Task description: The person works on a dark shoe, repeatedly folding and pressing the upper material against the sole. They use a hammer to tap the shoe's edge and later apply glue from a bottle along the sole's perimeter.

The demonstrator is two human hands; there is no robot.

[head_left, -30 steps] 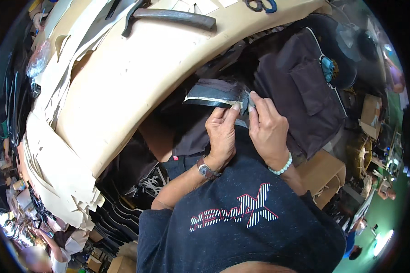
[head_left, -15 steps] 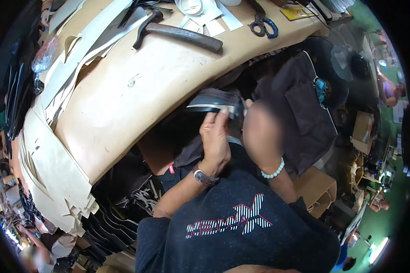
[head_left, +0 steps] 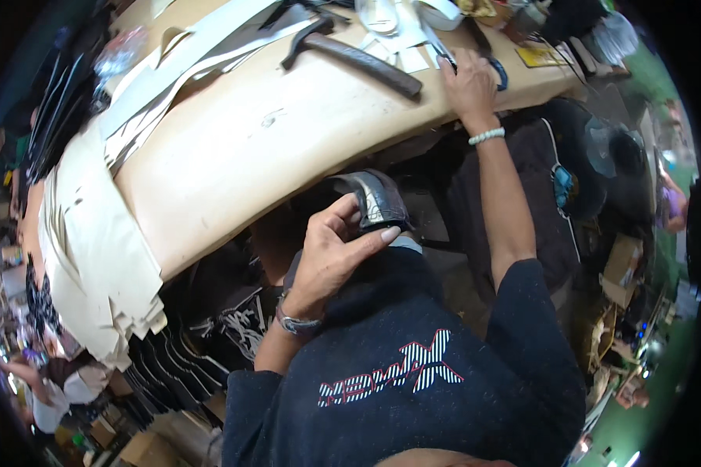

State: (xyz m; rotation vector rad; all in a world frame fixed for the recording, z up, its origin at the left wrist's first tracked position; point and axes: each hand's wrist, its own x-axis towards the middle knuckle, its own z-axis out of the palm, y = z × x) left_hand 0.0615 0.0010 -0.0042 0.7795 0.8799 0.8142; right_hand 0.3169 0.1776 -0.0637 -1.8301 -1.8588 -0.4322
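My left hand [head_left: 331, 253] is closed on a dark leather piece [head_left: 393, 204], bent over into a curve, with a pale shiny strip along it. Its thumb presses the lower edge, close to my body and below the table's edge. Stretched far forward, my right hand [head_left: 470, 87] is on the worktable with curled fingers. A thin silver and dark tool [head_left: 442, 53] pokes out by its fingertips; its kind is not clear. Partly covered by this hand lie scissors with a blue handle loop [head_left: 501, 75].
A hammer [head_left: 366, 64] lies on the tan worktable [head_left: 234, 171]. Pale sheet offcuts [head_left: 93, 257] hang over its left end. White tape rolls [head_left: 379, 15] and a yellow packet [head_left: 541, 57] are at the back. Dark cloth [head_left: 514, 187] is draped at the right.
My right hand has left the leather piece and reached forward onto the table by the scissors. My left hand keeps the piece, now bent over. The view has shifted, moving the table rightward.
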